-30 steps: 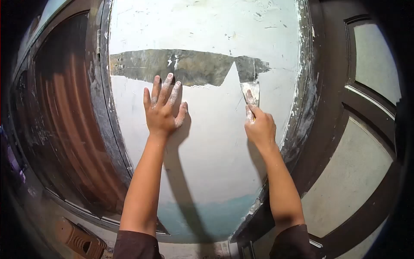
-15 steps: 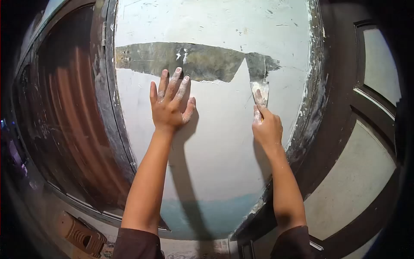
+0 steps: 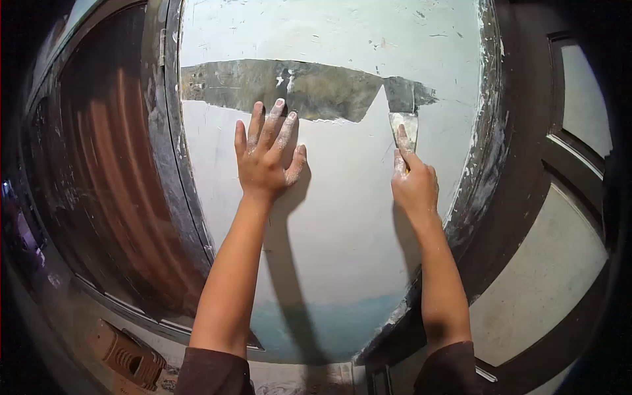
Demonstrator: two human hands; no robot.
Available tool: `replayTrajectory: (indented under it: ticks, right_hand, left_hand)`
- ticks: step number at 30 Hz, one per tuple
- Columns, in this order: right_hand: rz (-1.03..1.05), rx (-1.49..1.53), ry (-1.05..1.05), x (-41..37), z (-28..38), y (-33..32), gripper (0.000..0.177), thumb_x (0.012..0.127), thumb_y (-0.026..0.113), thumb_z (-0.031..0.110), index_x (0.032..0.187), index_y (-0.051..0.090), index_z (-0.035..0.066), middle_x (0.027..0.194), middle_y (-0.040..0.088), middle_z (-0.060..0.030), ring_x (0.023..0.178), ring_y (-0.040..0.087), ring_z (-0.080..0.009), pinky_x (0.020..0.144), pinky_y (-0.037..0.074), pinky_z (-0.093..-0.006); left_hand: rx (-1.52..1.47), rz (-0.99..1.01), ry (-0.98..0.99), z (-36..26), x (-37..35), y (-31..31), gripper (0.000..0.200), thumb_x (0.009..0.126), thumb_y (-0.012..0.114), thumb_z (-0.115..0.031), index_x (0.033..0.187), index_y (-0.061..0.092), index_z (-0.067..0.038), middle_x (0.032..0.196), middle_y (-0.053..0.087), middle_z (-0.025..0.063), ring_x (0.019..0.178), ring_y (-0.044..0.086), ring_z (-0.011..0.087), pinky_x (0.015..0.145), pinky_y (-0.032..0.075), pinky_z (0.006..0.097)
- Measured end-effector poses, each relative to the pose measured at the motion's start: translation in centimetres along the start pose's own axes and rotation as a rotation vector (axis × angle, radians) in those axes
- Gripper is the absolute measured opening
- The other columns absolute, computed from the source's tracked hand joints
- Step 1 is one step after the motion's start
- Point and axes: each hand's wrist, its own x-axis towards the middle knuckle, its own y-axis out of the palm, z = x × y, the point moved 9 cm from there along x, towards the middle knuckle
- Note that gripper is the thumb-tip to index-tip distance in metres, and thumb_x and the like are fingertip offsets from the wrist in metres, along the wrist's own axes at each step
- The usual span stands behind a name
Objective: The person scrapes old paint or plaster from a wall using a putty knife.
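Note:
My right hand (image 3: 415, 181) grips a putty knife (image 3: 403, 128), index finger laid along its whitened blade. The blade's edge meets the wall at the lower border of a bare grey patch (image 3: 329, 90), where the pale paint is gone. Just left of the blade, a pointed tongue of white paint (image 3: 380, 108) juts up into the grey. My left hand (image 3: 266, 161) lies spread on the white wall (image 3: 342, 197), fingertips reaching the patch's lower border. White dust coats the fingers of both hands.
A worn dark frame and a glazed panel with a reddish curtain (image 3: 118, 178) stand on the left. To the right is a dark door with pale panels (image 3: 543, 276). A stacked brown plastic stool (image 3: 128, 355) sits on the floor at lower left.
The putty knife has moved slightly up relative to the wall, its edge now at the grey patch's border. My left hand stays spread in place. The whole view has shifted slightly.

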Motion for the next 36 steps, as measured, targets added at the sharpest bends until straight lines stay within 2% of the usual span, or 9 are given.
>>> replayTrajectory:
  ticks: [3, 4, 20, 24, 26, 30, 31, 34, 36]
  right_hand:
    - [-0.053, 0.040, -0.061, 0.4, 0.5, -0.4, 0.032, 0.093, 0.058, 0.016, 0.120, 0.075, 0.014, 0.091, 0.073, -0.0254, 0.089, 0.068, -0.0486, 0.081, 0.053, -0.0577]
    - [0.017, 0.029, 0.011, 0.5, 0.1, 0.0, 0.031, 0.094, 0.059, 0.017, 0.120, 0.075, 0.013, 0.090, 0.073, -0.0259, 0.089, 0.068, -0.0489, 0.080, 0.052, -0.0584]
    - [-0.058, 0.064, -0.101, 2.0, 1.7, -0.8, 0.033, 0.095, 0.058, 0.018, 0.122, 0.075, 0.012, 0.095, 0.073, -0.0263, 0.091, 0.068, -0.0497, 0.084, 0.053, -0.0575]
    - [-0.007, 0.033, -0.021, 2.4, 2.9, -1.4, 0.033, 0.096, 0.057, 0.020, 0.124, 0.075, 0.013, 0.092, 0.074, -0.0258, 0.089, 0.068, -0.0496, 0.084, 0.053, -0.0581]
    - [-0.045, 0.036, -0.059, 2.8, 3.1, -1.3, 0.033, 0.097, 0.057, 0.021, 0.123, 0.075, 0.013, 0.092, 0.074, -0.0256, 0.089, 0.068, -0.0492, 0.084, 0.053, -0.0581]
    - [-0.036, 0.022, -0.066, 3.3, 3.6, -1.5, 0.032, 0.098, 0.057, 0.023, 0.123, 0.074, 0.013, 0.098, 0.074, -0.0256, 0.095, 0.069, -0.0478, 0.085, 0.053, -0.0572]
    - [-0.110, 0.069, -0.133, 3.6, 3.6, -1.5, 0.028, 0.101, 0.059, 0.021, 0.119, 0.073, 0.004, 0.094, 0.070, -0.0296, 0.089, 0.066, -0.0503, 0.078, 0.050, -0.0530]
    - [-0.093, 0.034, -0.108, 3.9, 3.2, -1.3, 0.032, 0.101, 0.056, 0.027, 0.124, 0.074, 0.015, 0.098, 0.074, -0.0240, 0.095, 0.069, -0.0486, 0.086, 0.053, -0.0560]
    - [-0.081, 0.047, -0.097, 3.5, 3.2, -1.7, 0.032, 0.101, 0.056, 0.027, 0.126, 0.074, 0.017, 0.097, 0.074, -0.0241, 0.093, 0.068, -0.0493, 0.085, 0.053, -0.0564]
  left_hand:
    - [0.007, 0.009, 0.019, -0.1, 0.0, -0.1, 0.053, 0.088, 0.069, -0.033, 0.140, 0.067, -0.020, 0.159, 0.052, 0.0033, 0.153, 0.038, 0.0315, 0.127, 0.017, 0.0515]
    - [-0.001, 0.018, 0.013, 0.0, 0.0, 0.0, 0.054, 0.088, 0.069, -0.034, 0.140, 0.067, -0.020, 0.159, 0.053, 0.0033, 0.154, 0.038, 0.0315, 0.127, 0.016, 0.0513]
    - [-0.013, 0.026, 0.010, -0.1, 0.1, -0.2, 0.053, 0.089, 0.069, -0.034, 0.141, 0.066, -0.021, 0.159, 0.051, 0.0033, 0.155, 0.036, 0.0309, 0.127, 0.015, 0.0510]
    - [-0.002, 0.023, 0.011, 0.1, 0.0, -0.1, 0.053, 0.089, 0.069, -0.034, 0.140, 0.067, -0.021, 0.160, 0.051, 0.0026, 0.154, 0.036, 0.0308, 0.127, 0.015, 0.0511]
    - [-0.013, 0.027, 0.009, 0.1, 0.0, 0.0, 0.052, 0.089, 0.070, -0.035, 0.139, 0.068, -0.020, 0.160, 0.051, 0.0022, 0.154, 0.037, 0.0308, 0.127, 0.014, 0.0511]
    - [-0.046, 0.031, -0.009, 0.2, 0.1, -0.2, 0.051, 0.089, 0.070, -0.034, 0.138, 0.068, -0.021, 0.159, 0.052, 0.0018, 0.154, 0.038, 0.0307, 0.127, 0.015, 0.0510]
    - [-0.039, 0.026, 0.002, 0.1, 0.0, -0.3, 0.051, 0.089, 0.069, -0.034, 0.139, 0.068, -0.021, 0.159, 0.052, 0.0016, 0.154, 0.038, 0.0305, 0.127, 0.016, 0.0510]
    - [-0.036, 0.027, 0.004, 0.3, 0.0, -0.2, 0.051, 0.089, 0.069, -0.034, 0.139, 0.068, -0.022, 0.159, 0.052, 0.0015, 0.154, 0.038, 0.0304, 0.127, 0.017, 0.0510]
    - [-0.033, 0.020, 0.007, 0.3, 0.0, -0.2, 0.051, 0.089, 0.069, -0.034, 0.139, 0.068, -0.022, 0.159, 0.052, 0.0014, 0.154, 0.038, 0.0303, 0.127, 0.017, 0.0509]
